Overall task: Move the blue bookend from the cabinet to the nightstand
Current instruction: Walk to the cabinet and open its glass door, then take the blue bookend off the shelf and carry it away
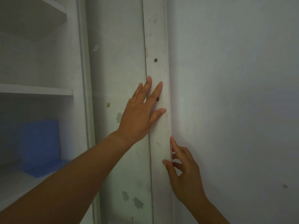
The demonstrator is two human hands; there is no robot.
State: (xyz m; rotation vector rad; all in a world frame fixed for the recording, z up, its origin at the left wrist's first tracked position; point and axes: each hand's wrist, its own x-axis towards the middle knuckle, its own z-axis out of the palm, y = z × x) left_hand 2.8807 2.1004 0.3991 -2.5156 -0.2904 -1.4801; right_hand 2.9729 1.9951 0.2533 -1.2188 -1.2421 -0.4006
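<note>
The blue bookend (39, 146), an L-shaped plate, stands upright on a lower shelf of the white cabinet (37, 92) at the left. My left hand (140, 112) lies flat with spread fingers on the white door frame strip (159, 67), well right of the bookend. My right hand (182, 172) touches the frame's right edge lower down, thumb on the front and fingers at the side, holding nothing. The nightstand is not in view.
A sliding cabinet door panel (118, 62) with worn patches stands between the open shelves and the frame. A plain white wall (234, 94) fills the right half. Two dark screws sit in the frame strip.
</note>
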